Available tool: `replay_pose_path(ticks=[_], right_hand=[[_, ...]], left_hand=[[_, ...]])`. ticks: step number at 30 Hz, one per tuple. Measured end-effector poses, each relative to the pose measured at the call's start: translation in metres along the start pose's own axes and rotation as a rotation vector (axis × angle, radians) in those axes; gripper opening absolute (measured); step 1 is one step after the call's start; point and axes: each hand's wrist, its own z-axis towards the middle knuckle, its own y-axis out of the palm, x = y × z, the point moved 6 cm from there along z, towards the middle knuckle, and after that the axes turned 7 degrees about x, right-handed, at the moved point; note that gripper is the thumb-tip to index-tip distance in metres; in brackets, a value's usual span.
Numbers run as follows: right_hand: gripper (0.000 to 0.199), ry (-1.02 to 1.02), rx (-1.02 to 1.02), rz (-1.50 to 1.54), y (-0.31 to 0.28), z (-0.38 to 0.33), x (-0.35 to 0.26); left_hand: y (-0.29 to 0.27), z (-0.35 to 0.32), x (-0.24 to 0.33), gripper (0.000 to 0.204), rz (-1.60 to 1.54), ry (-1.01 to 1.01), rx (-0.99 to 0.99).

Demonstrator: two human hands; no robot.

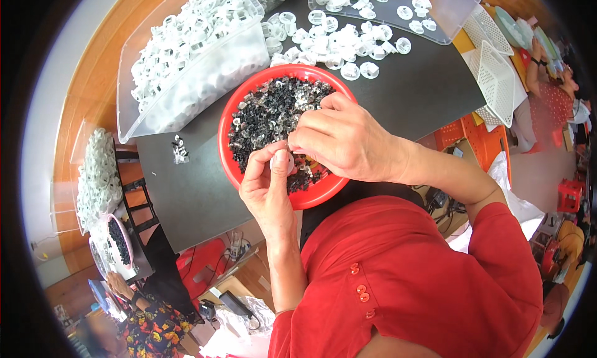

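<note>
My left hand (267, 181) pinches a small white round plastic piece (283, 162) between thumb and fingers, over the near part of a red bowl (224, 140). Against that piece my right hand (351, 137) brings its closed fingertips; whatever they grip is too small or hidden to name. Both hands hover above the bowl, which holds many tiny black and clear parts (255, 118). The right hand covers part of the bowl's right side.
Behind the bowl lie loose white round pieces (348, 44) on the dark table (186, 202). A clear bin (205, 78) full of them stands at left, another clear bin (435, 31) at far right. A small cluster of parts (180, 149) sits left. Other people (155, 324) work nearby.
</note>
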Motion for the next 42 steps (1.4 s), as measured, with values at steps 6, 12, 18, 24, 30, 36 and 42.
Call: replay_pose_path(ticks=[6, 12, 18, 24, 30, 36, 42], right_hand=[[0.009, -0.059, 0.048, -0.146, 0.002, -0.001, -0.003], [0.01, 0.443, 0.047, 0.325, 0.002, -0.008, 0.013], [0.013, 0.575, 0.049, 0.473, 0.006, -0.01, 0.014], [0.008, 0.457, 0.042, 0.277, 0.007, -0.013, 0.008], [0.006, 0.393, 0.021, 0.184, 0.007, -0.014, 0.004], [0.003, 0.351, -0.031, 0.162, 0.008, -0.011, 0.001], [0.005, 0.324, 0.074, 0.182, 0.003, -0.011, 0.002]], left_hand=[[-0.005, 0.003, -0.007, 0.02, -0.019, -0.02, -0.004], [0.009, -0.001, -0.005, 0.037, -0.296, -0.226, -0.081], [0.009, -0.003, -0.005, 0.038, -0.268, -0.199, -0.094], [0.013, -0.004, -0.002, 0.04, -0.261, -0.182, -0.058], [0.012, -0.004, -0.002, 0.04, -0.235, -0.157, -0.045], [0.01, -0.003, -0.007, 0.04, -0.222, -0.141, -0.082], [0.01, -0.005, -0.006, 0.039, -0.245, -0.181, -0.036]])
